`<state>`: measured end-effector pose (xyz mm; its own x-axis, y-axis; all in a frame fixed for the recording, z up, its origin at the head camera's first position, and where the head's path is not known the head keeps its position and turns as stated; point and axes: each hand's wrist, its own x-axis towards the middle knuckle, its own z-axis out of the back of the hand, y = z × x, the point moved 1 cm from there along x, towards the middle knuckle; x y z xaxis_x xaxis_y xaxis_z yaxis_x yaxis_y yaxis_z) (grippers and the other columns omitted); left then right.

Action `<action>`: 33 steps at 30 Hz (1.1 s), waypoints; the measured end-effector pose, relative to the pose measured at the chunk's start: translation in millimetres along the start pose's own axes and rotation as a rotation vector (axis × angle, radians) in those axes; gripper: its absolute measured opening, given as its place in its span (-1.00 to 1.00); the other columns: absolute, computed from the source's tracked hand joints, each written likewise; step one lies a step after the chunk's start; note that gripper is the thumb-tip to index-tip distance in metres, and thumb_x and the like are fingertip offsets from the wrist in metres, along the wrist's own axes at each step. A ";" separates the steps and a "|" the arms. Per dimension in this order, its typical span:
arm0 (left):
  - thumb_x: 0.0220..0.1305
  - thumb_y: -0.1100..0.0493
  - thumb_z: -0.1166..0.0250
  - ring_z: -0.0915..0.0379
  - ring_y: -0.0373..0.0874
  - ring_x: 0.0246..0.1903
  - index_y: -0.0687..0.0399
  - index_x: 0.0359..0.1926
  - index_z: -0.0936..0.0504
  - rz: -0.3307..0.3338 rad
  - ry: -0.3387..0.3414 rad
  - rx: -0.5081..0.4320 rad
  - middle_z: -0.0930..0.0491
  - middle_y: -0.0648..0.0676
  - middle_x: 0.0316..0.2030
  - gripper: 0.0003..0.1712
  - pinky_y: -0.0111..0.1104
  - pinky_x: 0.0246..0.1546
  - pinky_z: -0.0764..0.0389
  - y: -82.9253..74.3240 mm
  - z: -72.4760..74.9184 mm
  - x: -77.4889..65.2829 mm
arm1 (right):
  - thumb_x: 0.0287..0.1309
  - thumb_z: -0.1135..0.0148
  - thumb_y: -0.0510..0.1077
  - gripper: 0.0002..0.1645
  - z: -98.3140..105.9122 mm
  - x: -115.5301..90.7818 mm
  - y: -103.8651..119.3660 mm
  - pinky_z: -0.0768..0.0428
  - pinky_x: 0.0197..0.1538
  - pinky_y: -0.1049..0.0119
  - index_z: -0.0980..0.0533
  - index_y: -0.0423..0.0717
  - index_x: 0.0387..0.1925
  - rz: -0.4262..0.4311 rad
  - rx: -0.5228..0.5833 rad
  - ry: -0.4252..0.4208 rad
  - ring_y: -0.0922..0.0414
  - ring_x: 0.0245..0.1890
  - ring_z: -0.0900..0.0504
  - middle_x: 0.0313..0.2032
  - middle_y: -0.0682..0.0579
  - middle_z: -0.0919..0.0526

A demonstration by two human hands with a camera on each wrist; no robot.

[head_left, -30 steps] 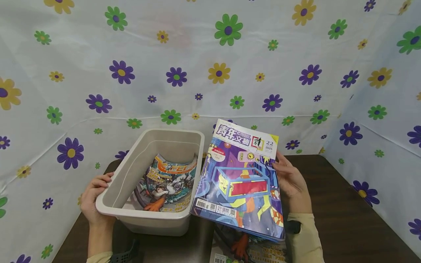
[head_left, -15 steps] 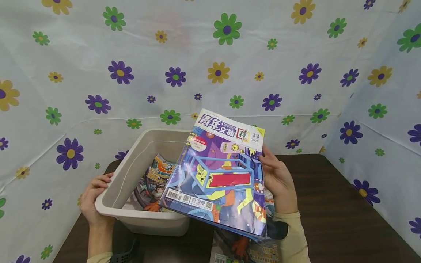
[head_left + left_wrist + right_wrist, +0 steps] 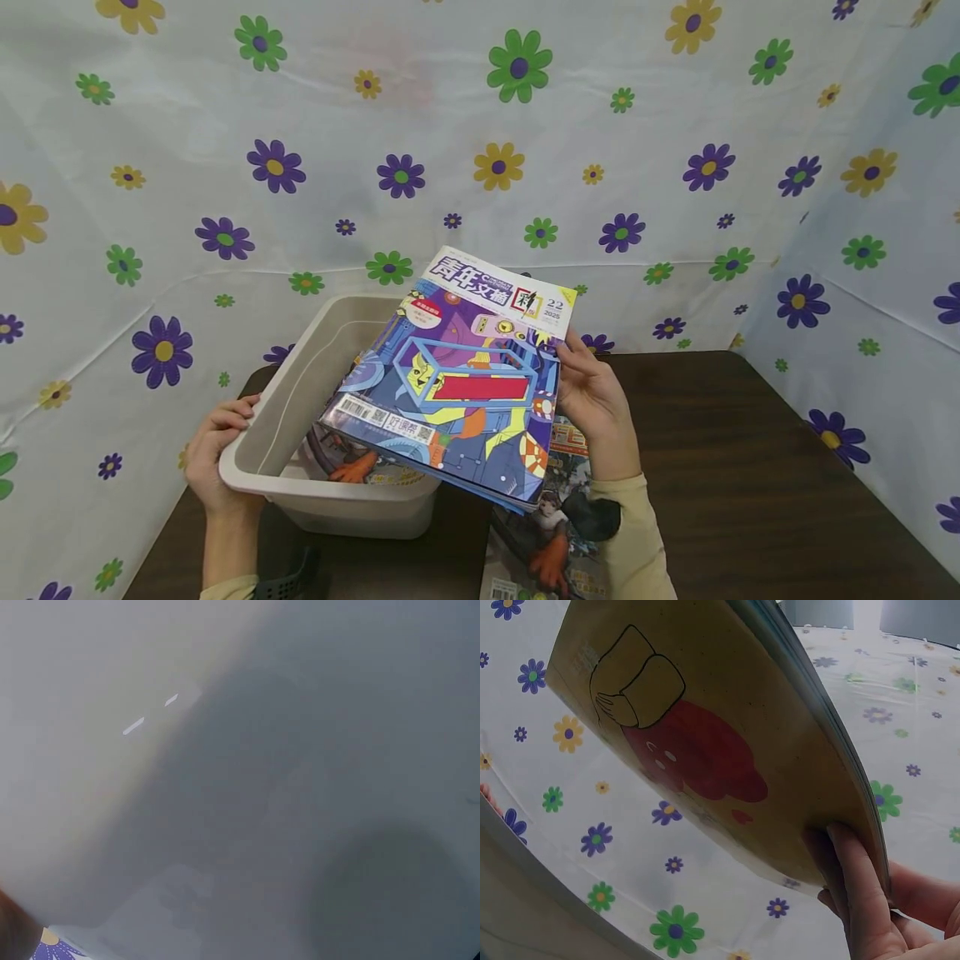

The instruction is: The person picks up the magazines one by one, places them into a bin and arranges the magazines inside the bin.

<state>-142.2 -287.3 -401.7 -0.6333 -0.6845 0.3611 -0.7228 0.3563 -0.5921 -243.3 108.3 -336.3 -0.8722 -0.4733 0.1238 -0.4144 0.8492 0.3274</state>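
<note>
My right hand grips the right edge of a purple and blue magazine, thumb on the cover side and fingers behind. The right wrist view shows its yellow back cover with a red cartoon figure, and the fingers pressed on it. Tilted, the magazine hangs over the right part of a beige plastic bin. With my left hand I hold the bin's left rim. Another magazine lies inside the bin, mostly covered from sight. Only the bin's pale wall fills the left wrist view.
A further magazine lies on the dark wooden table below my right forearm, partly hidden. Behind the table hangs a white flower-print cloth, which continues along the right side.
My right hand has carried the purple magazine leftward, from beside the bin to over it. More of the magazine on the table shows now. The left hand and the bin stay put.
</note>
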 end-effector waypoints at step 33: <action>0.19 0.45 0.16 -0.62 0.07 -0.15 0.46 -0.62 -0.49 0.033 0.062 -0.131 -0.62 0.20 -0.44 -0.64 -0.26 0.05 -0.57 -1.3 1.6 -0.8 | 0.60 0.31 -0.35 -0.26 -0.7 27.5 -47.8 -0.74 -0.17 0.25 0.08 0.04 0.67 -0.027 -0.060 -0.042 -0.08 0.06 -0.67 0.40 -0.19 -0.25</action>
<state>-140.3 -288.3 -402.5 -0.6703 -0.6319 0.3892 -0.7285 0.4605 -0.5071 -247.3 54.5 -347.8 -0.8715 -0.4847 0.0748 -0.4228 0.8198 0.3861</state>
